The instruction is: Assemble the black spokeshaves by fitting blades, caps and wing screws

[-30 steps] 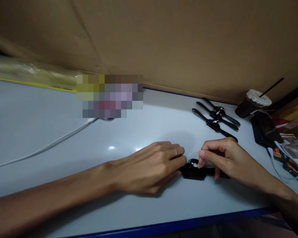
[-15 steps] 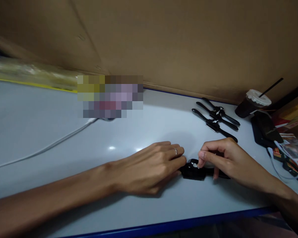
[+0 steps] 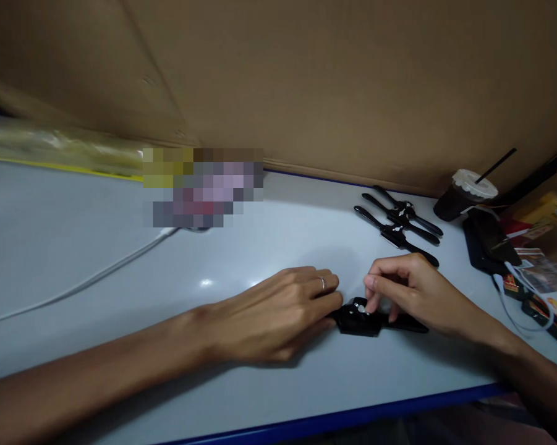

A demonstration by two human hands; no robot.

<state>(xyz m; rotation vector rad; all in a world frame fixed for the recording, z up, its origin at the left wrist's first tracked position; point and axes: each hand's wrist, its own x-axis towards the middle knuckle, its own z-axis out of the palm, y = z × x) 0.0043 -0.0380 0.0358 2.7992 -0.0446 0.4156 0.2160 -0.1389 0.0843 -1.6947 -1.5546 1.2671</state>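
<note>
A black spokeshave (image 3: 359,322) with a bright round screw on its body lies on the table near the front edge. My left hand (image 3: 290,315), a ring on one finger, is closed around its left handle, which the fingers mostly hide. Over the right part of the tool's body is my right hand (image 3: 401,287), fingers curled and thumb against the bent index finger. A fingertip reaches down beside the screw; whether something small is pinched there I cannot tell. The right handle runs out beneath this hand.
Three more black spokeshaves (image 3: 399,219) lie together behind my right hand. Further right are a lidded cup (image 3: 459,198) with a straw, a phone (image 3: 494,238) and a white cable (image 3: 544,309). Cardboard (image 3: 306,80) walls the back. A blurred-out object (image 3: 208,191) sits at back left.
My right hand's thumb and fingers have lifted slightly from the spokeshave's body, showing more of the screw. The left hand keeps its hold. The whole view has shifted slightly.
</note>
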